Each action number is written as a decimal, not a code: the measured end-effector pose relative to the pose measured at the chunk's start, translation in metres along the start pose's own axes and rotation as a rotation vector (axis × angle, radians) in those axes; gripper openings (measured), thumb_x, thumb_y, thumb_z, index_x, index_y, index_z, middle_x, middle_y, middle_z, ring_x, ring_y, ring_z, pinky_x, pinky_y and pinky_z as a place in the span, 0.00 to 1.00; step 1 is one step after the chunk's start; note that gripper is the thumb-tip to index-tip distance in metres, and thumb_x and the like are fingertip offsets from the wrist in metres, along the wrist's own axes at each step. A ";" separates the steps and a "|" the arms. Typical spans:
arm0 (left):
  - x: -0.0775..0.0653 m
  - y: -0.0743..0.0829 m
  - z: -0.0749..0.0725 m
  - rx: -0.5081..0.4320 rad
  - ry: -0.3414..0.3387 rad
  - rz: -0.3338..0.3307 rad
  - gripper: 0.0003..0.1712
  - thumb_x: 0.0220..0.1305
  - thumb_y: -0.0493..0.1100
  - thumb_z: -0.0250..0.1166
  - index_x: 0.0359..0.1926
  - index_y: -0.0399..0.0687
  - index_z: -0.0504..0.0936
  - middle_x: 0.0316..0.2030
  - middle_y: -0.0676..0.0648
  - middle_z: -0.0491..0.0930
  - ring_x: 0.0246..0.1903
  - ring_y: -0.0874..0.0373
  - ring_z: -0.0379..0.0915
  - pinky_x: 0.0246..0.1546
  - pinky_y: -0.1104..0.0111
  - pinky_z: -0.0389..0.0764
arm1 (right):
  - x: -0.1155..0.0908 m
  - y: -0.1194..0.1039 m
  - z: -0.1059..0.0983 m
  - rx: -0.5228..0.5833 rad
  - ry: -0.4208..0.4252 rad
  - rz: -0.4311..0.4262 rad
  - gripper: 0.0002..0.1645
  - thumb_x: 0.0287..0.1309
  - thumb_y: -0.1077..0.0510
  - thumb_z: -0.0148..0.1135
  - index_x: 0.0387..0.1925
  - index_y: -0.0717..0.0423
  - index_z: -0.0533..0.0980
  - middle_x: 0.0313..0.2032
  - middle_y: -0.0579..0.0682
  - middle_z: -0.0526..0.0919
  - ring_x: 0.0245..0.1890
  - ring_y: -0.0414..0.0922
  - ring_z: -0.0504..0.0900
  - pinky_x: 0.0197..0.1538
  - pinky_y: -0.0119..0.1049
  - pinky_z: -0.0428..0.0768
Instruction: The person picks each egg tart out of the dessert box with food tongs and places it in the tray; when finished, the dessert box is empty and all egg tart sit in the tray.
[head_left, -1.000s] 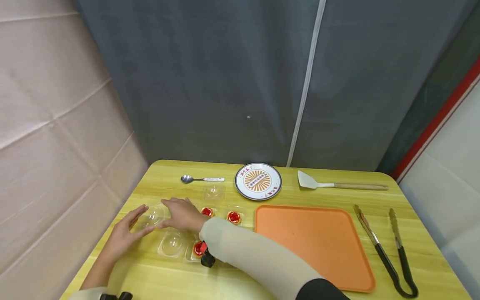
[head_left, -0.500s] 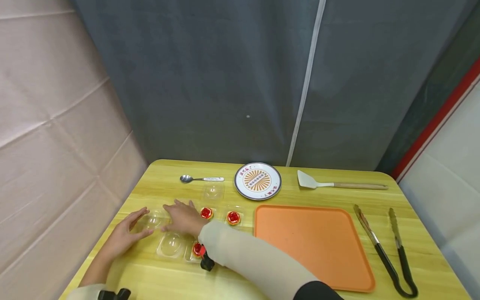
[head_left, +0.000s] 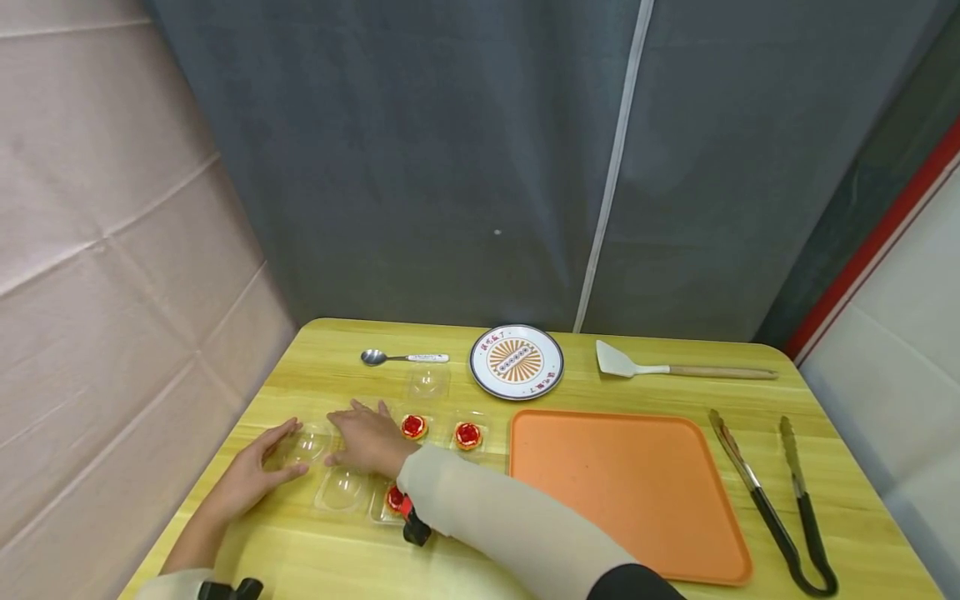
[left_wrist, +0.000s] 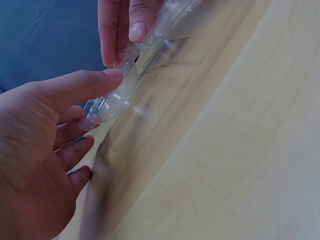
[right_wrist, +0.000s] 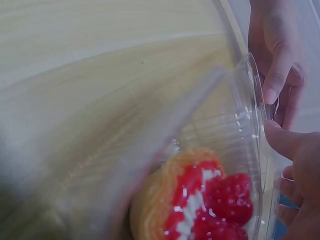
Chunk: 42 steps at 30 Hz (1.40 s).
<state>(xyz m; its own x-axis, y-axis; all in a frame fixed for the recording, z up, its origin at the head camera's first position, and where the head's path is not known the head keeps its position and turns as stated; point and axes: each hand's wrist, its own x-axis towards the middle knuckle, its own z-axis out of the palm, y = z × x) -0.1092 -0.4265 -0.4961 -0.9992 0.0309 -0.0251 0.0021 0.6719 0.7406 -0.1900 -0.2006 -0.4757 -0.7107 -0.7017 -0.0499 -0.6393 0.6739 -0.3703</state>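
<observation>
My left hand [head_left: 251, 471] holds the left edge of a clear plastic domed container part [head_left: 306, 446]; its thumb lies on the plastic [left_wrist: 117, 102] in the left wrist view. My right hand [head_left: 367, 437] has its thumb and fingers at the opposite edge, and the right wrist view shows its thumb [right_wrist: 282, 140] against the rim. Whatever lies beneath the right hand is hidden. A red-topped tart [head_left: 413, 427] sits just right of that hand, and another tart [head_left: 468, 435] lies farther right. Below the forearm, a tart [head_left: 395, 498] is partly covered, beside a clear dome [head_left: 342, 487].
An orange tray [head_left: 630, 496] takes up the right middle of the wooden table. Black-handled tongs [head_left: 772, 500] lie to its right. Behind are a spoon [head_left: 405, 358], a patterned plate [head_left: 516, 362], a spatula [head_left: 682, 372] and another clear dome [head_left: 427, 383].
Both hands have barely shifted. The right fingertips have drawn slightly away from the left hand, and the clear plastic part sits a little lower than a second ago.
</observation>
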 end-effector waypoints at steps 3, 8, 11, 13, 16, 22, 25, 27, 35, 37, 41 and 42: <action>0.000 -0.003 0.001 -0.001 0.003 0.005 0.53 0.64 0.50 0.75 0.79 0.37 0.56 0.74 0.30 0.62 0.74 0.28 0.50 0.55 0.97 0.48 | 0.000 0.000 0.001 -0.013 0.002 -0.006 0.43 0.62 0.31 0.65 0.75 0.35 0.66 0.74 0.31 0.66 0.79 0.40 0.56 0.81 0.53 0.53; 0.000 -0.006 0.001 0.011 0.000 0.007 0.54 0.63 0.50 0.75 0.80 0.38 0.56 0.74 0.31 0.62 0.74 0.28 0.50 0.55 0.97 0.47 | -0.002 0.001 0.001 -0.019 0.003 -0.010 0.43 0.63 0.32 0.65 0.75 0.35 0.66 0.74 0.31 0.66 0.79 0.40 0.56 0.81 0.52 0.53; 0.000 -0.006 0.001 0.014 -0.005 0.002 0.54 0.63 0.51 0.75 0.80 0.39 0.55 0.75 0.32 0.62 0.75 0.28 0.50 0.57 0.96 0.47 | -0.002 0.001 0.001 -0.020 0.002 -0.011 0.43 0.63 0.32 0.65 0.75 0.35 0.66 0.74 0.32 0.66 0.79 0.40 0.55 0.81 0.51 0.52; 0.000 -0.006 0.001 0.013 -0.007 -0.001 0.55 0.63 0.51 0.75 0.80 0.39 0.55 0.75 0.32 0.61 0.75 0.28 0.49 0.56 0.96 0.46 | -0.003 0.001 0.000 -0.016 0.002 -0.014 0.44 0.62 0.32 0.66 0.76 0.36 0.65 0.75 0.32 0.66 0.79 0.40 0.55 0.81 0.51 0.52; 0.001 -0.006 0.001 0.017 -0.011 -0.004 0.55 0.62 0.51 0.75 0.80 0.39 0.54 0.75 0.32 0.61 0.75 0.28 0.49 0.57 0.96 0.46 | -0.004 0.001 -0.002 -0.019 -0.002 -0.021 0.44 0.63 0.32 0.65 0.76 0.36 0.65 0.75 0.32 0.65 0.79 0.40 0.55 0.81 0.50 0.53; 0.001 -0.003 0.000 0.048 -0.014 -0.019 0.56 0.62 0.51 0.76 0.80 0.37 0.55 0.75 0.28 0.59 0.74 0.25 0.49 0.74 0.41 0.56 | -0.006 0.005 -0.007 0.003 0.002 -0.027 0.44 0.62 0.32 0.66 0.76 0.36 0.65 0.75 0.33 0.65 0.79 0.40 0.55 0.81 0.49 0.53; 0.000 0.000 -0.002 0.078 -0.010 -0.026 0.56 0.62 0.52 0.76 0.79 0.37 0.55 0.75 0.25 0.57 0.72 0.21 0.50 0.67 0.29 0.57 | -0.007 0.007 -0.010 0.019 0.008 -0.028 0.45 0.61 0.33 0.68 0.76 0.36 0.65 0.75 0.33 0.65 0.79 0.40 0.56 0.81 0.48 0.53; -0.001 0.003 -0.003 0.107 -0.010 -0.035 0.56 0.62 0.54 0.76 0.80 0.38 0.55 0.75 0.24 0.55 0.70 0.19 0.51 0.65 0.27 0.59 | -0.009 0.007 -0.014 0.022 0.007 -0.030 0.45 0.60 0.32 0.68 0.76 0.35 0.65 0.75 0.32 0.65 0.79 0.40 0.55 0.81 0.48 0.53; 0.002 0.017 -0.007 0.178 0.010 0.017 0.56 0.62 0.55 0.75 0.81 0.42 0.54 0.76 0.23 0.51 0.70 0.17 0.49 0.59 0.20 0.57 | -0.022 0.014 -0.035 0.045 0.015 -0.053 0.47 0.61 0.33 0.68 0.77 0.39 0.64 0.75 0.35 0.65 0.79 0.42 0.56 0.81 0.49 0.55; 0.004 0.024 -0.007 0.191 0.024 0.050 0.55 0.63 0.54 0.75 0.81 0.43 0.54 0.76 0.24 0.51 0.70 0.17 0.49 0.59 0.20 0.57 | -0.027 0.017 -0.041 0.054 0.013 -0.053 0.47 0.62 0.33 0.67 0.77 0.39 0.64 0.76 0.35 0.65 0.80 0.41 0.55 0.81 0.49 0.54; 0.009 0.040 -0.005 0.200 0.036 0.112 0.54 0.64 0.53 0.74 0.82 0.48 0.55 0.77 0.27 0.53 0.72 0.20 0.49 0.59 0.20 0.57 | -0.037 0.026 -0.052 0.078 0.035 -0.064 0.46 0.63 0.34 0.67 0.78 0.41 0.63 0.76 0.37 0.65 0.80 0.41 0.54 0.82 0.48 0.52; 0.010 0.045 -0.004 0.199 0.036 0.125 0.53 0.64 0.52 0.74 0.82 0.49 0.55 0.77 0.28 0.53 0.72 0.20 0.49 0.59 0.20 0.57 | -0.040 0.029 -0.054 0.082 0.044 -0.070 0.47 0.63 0.34 0.67 0.78 0.41 0.63 0.76 0.37 0.65 0.80 0.41 0.54 0.82 0.48 0.51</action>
<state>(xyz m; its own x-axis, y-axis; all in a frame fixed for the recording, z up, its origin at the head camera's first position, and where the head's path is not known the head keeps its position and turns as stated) -0.1197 -0.3987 -0.4604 -0.9914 0.0991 0.0852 0.1304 0.7971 0.5897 -0.1964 -0.1406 -0.4343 -0.6784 -0.7344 0.0185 -0.6630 0.6012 -0.4460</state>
